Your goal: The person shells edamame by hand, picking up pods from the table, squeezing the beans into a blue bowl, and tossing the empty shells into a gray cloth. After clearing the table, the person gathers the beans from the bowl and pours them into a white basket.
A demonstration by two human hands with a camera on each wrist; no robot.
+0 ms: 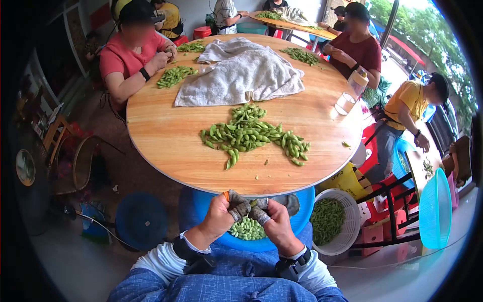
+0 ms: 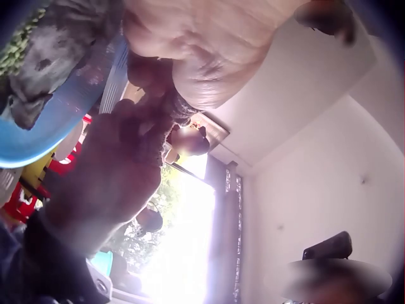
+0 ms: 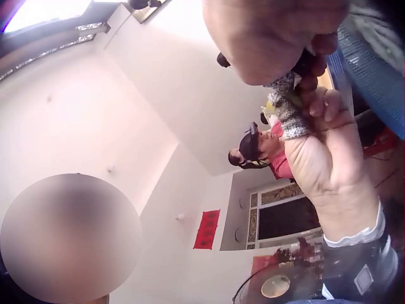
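Note:
Both hands meet over a blue basin [image 1: 202, 199] at the table's near edge. My left hand [image 1: 219, 216] and right hand [image 1: 277, 225] have curled, grey-covered fingertips close together, pinching what looks like a green soybean pod, mostly hidden by the fingers. Shelled green beans [image 1: 246, 230] lie in the basin below. A grey cloth piece [image 1: 289, 204] rests at its right side. On the round wooden table [image 1: 166, 146], a heap of soybean pods [image 1: 244, 135] spreads in front of me. In the right wrist view, the left thumb's knitted cover [image 3: 288, 114] shows beside the fingers.
A white towel [image 1: 241, 75] covers the table's middle, and a clear bottle [image 1: 352, 93] stands at its right edge. A white basket [image 1: 353, 214] of pods sits right of the basin. Several people work around the tables. A dark blue tub [image 1: 141, 221] stands at left.

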